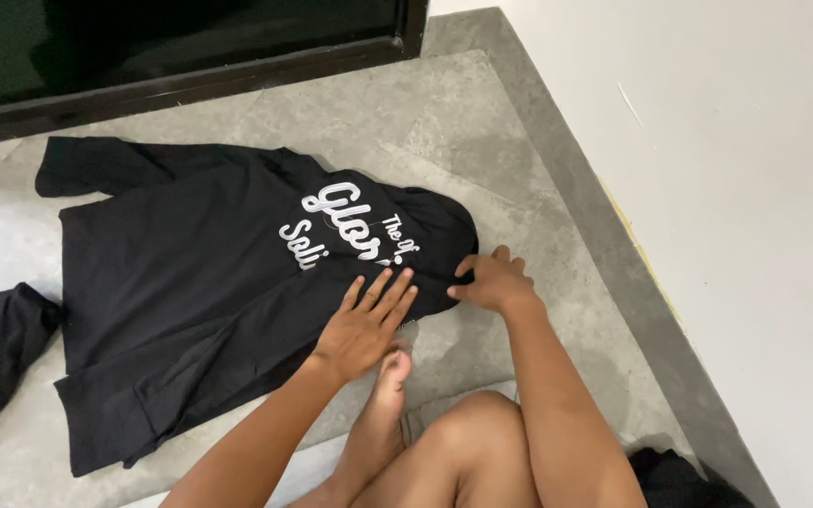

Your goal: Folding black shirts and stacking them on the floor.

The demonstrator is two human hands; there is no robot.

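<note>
Since the black shirt [190, 282] is spread out on the floor [482, 141], its near edge is pinned flat by the open left hand [364, 325]. A fold is pinched by the right hand [491, 280], so the cloth stays smooth.

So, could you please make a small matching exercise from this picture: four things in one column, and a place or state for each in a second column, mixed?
Things:
1. left hand
2. right hand
3. black shirt
4. dark cloth

Places or states:
A. crumpled at the left edge of the floor
B. pinching the shirt's edge, fingers curled
C. flat on the shirt, fingers spread
D. spread on the grey floor, white lettering up

Pairs: 1-C, 2-B, 3-D, 4-A
</note>
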